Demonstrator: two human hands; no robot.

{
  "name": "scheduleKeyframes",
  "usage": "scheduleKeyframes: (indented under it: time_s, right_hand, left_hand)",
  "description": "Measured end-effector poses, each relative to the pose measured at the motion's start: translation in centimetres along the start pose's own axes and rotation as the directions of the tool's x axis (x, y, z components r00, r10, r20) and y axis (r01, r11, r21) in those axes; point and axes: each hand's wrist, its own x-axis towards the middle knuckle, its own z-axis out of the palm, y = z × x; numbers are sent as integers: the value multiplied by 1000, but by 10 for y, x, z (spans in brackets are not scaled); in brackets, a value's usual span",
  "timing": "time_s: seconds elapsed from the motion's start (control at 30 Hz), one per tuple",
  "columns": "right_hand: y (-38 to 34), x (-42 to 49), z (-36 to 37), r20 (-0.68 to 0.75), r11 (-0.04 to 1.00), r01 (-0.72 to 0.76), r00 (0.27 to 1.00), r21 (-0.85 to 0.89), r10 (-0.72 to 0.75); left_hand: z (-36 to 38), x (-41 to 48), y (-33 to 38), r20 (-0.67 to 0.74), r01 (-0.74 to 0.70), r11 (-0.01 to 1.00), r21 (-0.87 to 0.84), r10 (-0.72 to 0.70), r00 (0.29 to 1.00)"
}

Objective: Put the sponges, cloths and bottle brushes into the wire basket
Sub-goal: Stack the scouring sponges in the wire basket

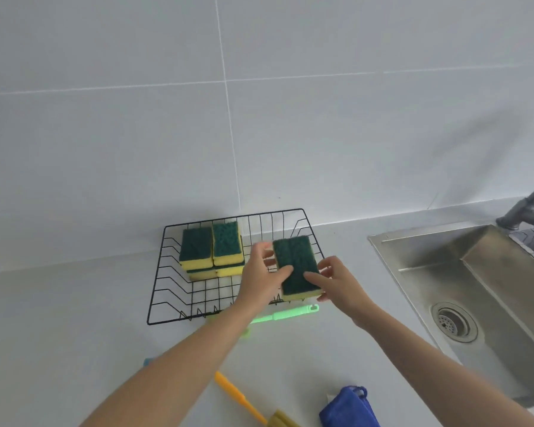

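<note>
A black wire basket (pixel 167 291) stands on the counter against the tiled wall. Stacked green-and-yellow sponges (pixel 210 251) fill its back left part. Over the basket's right side, my left hand (pixel 259 275) and my right hand (pixel 336 282) together hold another green-topped sponge (pixel 296 266), one hand on each long side. A light green bottle brush (pixel 285 314) lies on the counter just in front of the basket. An orange-handled brush (pixel 238 399) and a blue cloth (pixel 349 408) lie near the bottom edge.
A steel sink (pixel 475 272) with a drain is sunk into the counter at the right, with a dark tap (pixel 527 208) behind it. A small blue object (pixel 147 362) peeks out beside my left forearm.
</note>
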Motion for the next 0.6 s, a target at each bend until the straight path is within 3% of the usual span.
scheduleKeyframes:
  time_s: [0.2,0.6]
  right_hand:
    - [-60,56,71,123,997,75,990,15,-76]
    - [-94,127,143,167,983,90,984,-157,-64]
  left_hand:
    - [-81,36,-19,-190,80,995,59,-68,979]
    - [-136,109,-56,-160,168,978,122,-148,976]
